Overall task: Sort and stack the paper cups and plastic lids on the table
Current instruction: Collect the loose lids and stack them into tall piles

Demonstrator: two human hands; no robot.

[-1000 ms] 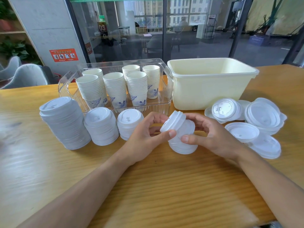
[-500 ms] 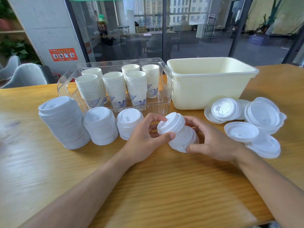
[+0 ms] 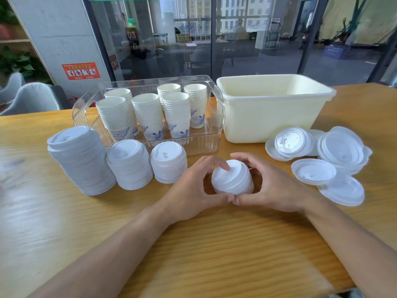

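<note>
Both hands curled around a small stack of white lids (image 3: 233, 179) in the middle of the bench (image 3: 214, 254). Left hand (image 3: 193, 190) grasping its left side, one fingertip on the top lid; right hand (image 3: 275, 188) grasping the right side; thumbs meeting in front of the stack, near the person. Each grip closed on the lids, stack standing on the wood.

Just left of the left hand, three finished stacks of lids in a row: small (image 3: 168, 162), middle (image 3: 129, 165), then a tall leaning one (image 3: 80, 160) farthest out. Narrow gap between the small one and the left knuckles.

Beyond the hands, a clear tray (image 3: 217, 117) with six columns of paper cups (image 3: 148, 115), its front wall close behind the stacks. Beside it, beyond the right hand, a cream tub (image 3: 272, 117).

Right of the right hand, loose lids (image 3: 341, 151) in a pile, one lying upside down (image 3: 313, 171) near the wrist, one flat (image 3: 341, 190) further out.

On the near side of both hands, only forearms on bare wood down to the bench edge. More bare wood far left, past the tall stack.
</note>
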